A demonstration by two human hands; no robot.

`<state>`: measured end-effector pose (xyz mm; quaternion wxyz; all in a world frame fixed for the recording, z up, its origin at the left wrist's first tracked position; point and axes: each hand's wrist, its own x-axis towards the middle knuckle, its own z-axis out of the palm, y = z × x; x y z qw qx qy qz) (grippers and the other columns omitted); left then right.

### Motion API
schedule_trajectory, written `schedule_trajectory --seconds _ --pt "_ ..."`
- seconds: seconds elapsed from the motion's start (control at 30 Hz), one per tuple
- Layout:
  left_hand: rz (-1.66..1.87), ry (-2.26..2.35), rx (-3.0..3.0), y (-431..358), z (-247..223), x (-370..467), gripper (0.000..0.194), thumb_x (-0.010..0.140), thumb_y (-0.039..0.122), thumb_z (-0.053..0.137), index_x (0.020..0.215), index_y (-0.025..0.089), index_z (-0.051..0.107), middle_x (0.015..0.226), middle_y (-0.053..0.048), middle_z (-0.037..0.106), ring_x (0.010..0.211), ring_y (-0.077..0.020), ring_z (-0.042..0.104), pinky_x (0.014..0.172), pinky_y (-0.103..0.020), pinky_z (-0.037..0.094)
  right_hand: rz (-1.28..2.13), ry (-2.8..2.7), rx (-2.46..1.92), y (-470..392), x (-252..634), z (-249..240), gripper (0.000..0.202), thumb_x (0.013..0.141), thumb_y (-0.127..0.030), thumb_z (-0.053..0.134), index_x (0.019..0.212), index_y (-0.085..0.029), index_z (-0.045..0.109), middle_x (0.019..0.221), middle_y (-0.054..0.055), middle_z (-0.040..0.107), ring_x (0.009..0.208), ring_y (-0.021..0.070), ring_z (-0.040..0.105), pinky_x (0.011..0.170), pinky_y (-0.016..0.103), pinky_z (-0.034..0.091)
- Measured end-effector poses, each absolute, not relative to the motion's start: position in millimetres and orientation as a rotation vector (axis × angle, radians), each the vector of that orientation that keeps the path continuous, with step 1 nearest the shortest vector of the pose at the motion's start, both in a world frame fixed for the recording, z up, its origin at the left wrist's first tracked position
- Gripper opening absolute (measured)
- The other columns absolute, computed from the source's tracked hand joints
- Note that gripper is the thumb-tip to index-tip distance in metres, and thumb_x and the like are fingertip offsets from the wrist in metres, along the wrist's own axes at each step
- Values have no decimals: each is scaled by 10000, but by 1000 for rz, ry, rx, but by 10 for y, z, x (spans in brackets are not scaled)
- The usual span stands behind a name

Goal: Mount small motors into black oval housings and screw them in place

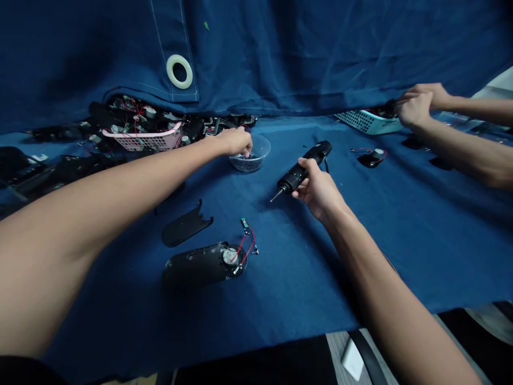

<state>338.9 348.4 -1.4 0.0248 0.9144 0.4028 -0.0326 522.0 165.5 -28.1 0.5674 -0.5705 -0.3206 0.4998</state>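
My left hand (239, 142) reaches into a clear plastic bowl (262, 152), its fingers pinched together and pointing down. Small dark pieces, too small to name, lie in the bowl. What the fingertips hold, if anything, is hidden. My right hand (316, 187) is wrapped around a black electric screwdriver (298, 174), whose thin bit points down to the left above the cloth. Nearer me lies a black oblong housing (196, 264) with a round silver motor (230, 256), red wires and a small green circuit board (245, 224). A flat black cover (186, 227) rests just beyond it.
A pink basket (140, 140) full of wired parts stands at the back left, with black parts (52, 176) beside it. At right, another person's hands (419, 104) work at a teal basket (371, 122). A wired motor (375, 155) lies nearby. A blue curtain (320, 53) hangs behind.
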Motion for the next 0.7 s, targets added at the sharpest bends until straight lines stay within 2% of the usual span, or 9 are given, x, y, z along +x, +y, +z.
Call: schedule_trajectory --seconds 0.17,0.37,0.53,0.7 --pt "0 1219 2838 3512 -82 3363 172 738 237 615 837 194 749 743 -61 662 685 -165 570 686 -271 410 1168 -756 -1339 1651 5223 -272 252 776 -425 589 715 -185 538 539 9 569 482 104 545 405 194 428" --pt "283 1129 2851 3416 -81 3296 227 805 195 536 927 145 721 880 -82 698 795 -170 614 742 -270 419 1183 -735 -1307 1635 5216 -257 261 780 -418 593 689 -184 524 514 -8 537 442 92 513 406 199 430" --pt "780 1054 2715 3036 1 3239 235 861 195 526 981 138 720 973 -80 714 893 -170 632 831 -274 439 1175 -702 -1261 1632 5223 -261 280 772 -439 598 683 -193 497 488 -32 500 423 84 494 412 198 425" --pt "1221 1026 2584 2477 115 3078 199 856 189 590 991 170 735 919 -63 708 800 -154 617 749 -279 461 1190 -659 -1196 1592 5194 -231 286 758 -445 594 676 -210 453 495 -50 482 424 77 486 401 190 400"
